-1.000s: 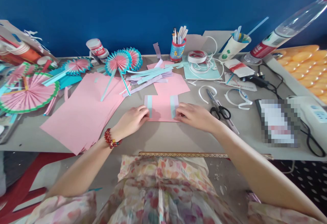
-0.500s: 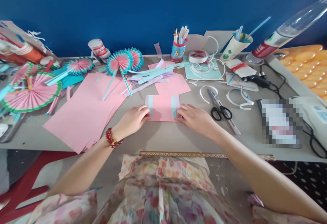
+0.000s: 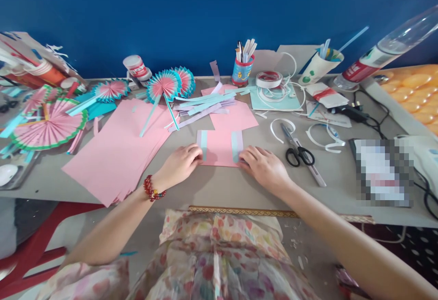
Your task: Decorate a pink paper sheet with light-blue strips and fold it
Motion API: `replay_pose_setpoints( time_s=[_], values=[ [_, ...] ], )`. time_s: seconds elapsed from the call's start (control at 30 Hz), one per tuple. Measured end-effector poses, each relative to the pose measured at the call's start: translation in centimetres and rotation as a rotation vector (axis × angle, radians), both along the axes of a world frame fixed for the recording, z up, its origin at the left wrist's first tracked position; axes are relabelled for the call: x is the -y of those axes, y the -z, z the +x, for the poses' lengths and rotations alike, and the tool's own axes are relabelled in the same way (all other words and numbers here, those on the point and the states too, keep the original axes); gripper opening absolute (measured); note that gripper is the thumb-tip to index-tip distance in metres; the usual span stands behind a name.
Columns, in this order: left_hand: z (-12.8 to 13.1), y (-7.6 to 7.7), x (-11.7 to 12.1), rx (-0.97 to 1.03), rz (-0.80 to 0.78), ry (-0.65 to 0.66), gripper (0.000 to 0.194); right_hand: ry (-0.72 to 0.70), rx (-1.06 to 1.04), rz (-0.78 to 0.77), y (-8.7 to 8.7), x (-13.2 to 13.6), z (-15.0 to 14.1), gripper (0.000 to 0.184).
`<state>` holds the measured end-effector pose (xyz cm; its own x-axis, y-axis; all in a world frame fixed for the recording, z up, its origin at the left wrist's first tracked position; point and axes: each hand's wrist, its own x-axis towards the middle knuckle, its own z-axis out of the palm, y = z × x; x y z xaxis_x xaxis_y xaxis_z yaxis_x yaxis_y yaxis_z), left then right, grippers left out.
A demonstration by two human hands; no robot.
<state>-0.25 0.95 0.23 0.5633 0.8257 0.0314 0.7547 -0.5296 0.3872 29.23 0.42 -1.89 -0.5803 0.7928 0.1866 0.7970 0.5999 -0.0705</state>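
A pink sheet of paper (image 3: 219,148) lies on the desk in front of me, with pale blue and lilac strips along its left and right sides. My left hand (image 3: 185,162), fingers curled, grips the lower left edge of this sheet. At its lower right edge, my right hand (image 3: 263,165) has its fingers closed on the paper too. Both sets of fingertips are partly hidden. Just beyond the sheet are a pile of blue and lilac paper strips (image 3: 205,105) and another pink sheet (image 3: 236,117). Black-handled scissors (image 3: 300,155) rest right of my right hand, over a pale cutter-like tool (image 3: 317,176).
A stack of pink paper (image 3: 106,154) spreads to the left, near folded paper fans (image 3: 51,122). Along the back stand a glue jar (image 3: 137,68), a pen cup (image 3: 242,71) and a tilted plastic bottle (image 3: 372,63). White tape (image 3: 269,79) and a phone (image 3: 381,172) lie to the right.
The view has shifted slightly, so everything sits a little lower and further right. Both hands stay at the sides of the pink sheet; the right fingers look slightly more extended.
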Motion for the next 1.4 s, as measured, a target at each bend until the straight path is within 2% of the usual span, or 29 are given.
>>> replay_pose_setpoints(
  time_s=[0.1,0.2,0.27,0.43,0.5,0.53,0.6,0.63,0.7,0.77,0.87,1.0,1.17,1.3,1.4],
  values=[
    [-0.2,0.3,0.2,0.052,-0.003,0.003,0.011,-0.097,0.042,0.098,0.0,0.2,0.0,0.018],
    [-0.5,0.7,0.3,0.081,-0.021,0.014,0.012,-0.259,0.081,0.182,-0.4,0.3,-0.2,0.035],
    [-0.7,0.8,0.3,0.088,-0.022,0.007,0.013,-0.338,0.083,0.19,-0.8,0.2,-0.4,0.04],
    [-0.6,0.1,1.1,0.172,-0.015,-0.051,0.023,-0.366,0.087,0.122,-1.3,0.0,-0.8,0.04],
    [0.3,-0.5,2.1,0.144,0.088,-0.096,0.028,-0.37,0.083,0.11,-1.3,-0.1,-0.9,0.04],
    [1.0,-0.7,2.8,0.081,0.145,-0.063,0.032,-0.371,0.077,0.106,-1.3,-0.1,-0.9,0.039],
    [2.5,-0.8,4.1,-0.06,0.181,0.128,0.047,-0.379,0.06,0.101,-1.3,-0.1,-0.9,0.034],
    [3.2,-0.7,4.6,-0.105,0.192,0.187,0.061,-0.382,0.047,0.103,-1.2,-0.1,-0.9,0.031],
    [3.9,-0.1,5.4,-0.153,0.203,0.208,0.091,-0.381,0.027,0.104,-1.1,-0.1,-0.8,0.03],
    [3.4,0.5,5.8,-0.181,0.188,0.229,0.102,-0.378,0.014,0.104,-0.9,-0.1,-0.7,0.036],
    [1.2,0.9,6.0,-0.225,0.175,0.215,0.099,-0.364,0.001,0.102,-0.7,-0.1,-0.5,0.045],
    [-1.1,0.5,6.3,-0.258,0.175,0.159,0.094,-0.343,-0.002,0.092,-0.7,0.2,-0.9,0.044],
    [-1.2,0.4,6.6,-0.248,0.171,0.144,0.093,-0.266,0.02,0.087,-1.0,1.6,-1.4,0.044],
    [-1.1,0.4,6.5,-0.261,0.164,0.138,0.09,-0.192,-0.037,0.034,-1.0,2.6,0.6,0.039],
    [-1.3,0.5,6.5,-0.256,0.151,0.144,0.089,-0.138,-0.061,-0.013,-0.8,3.1,2.4,0.042]
  ],
)
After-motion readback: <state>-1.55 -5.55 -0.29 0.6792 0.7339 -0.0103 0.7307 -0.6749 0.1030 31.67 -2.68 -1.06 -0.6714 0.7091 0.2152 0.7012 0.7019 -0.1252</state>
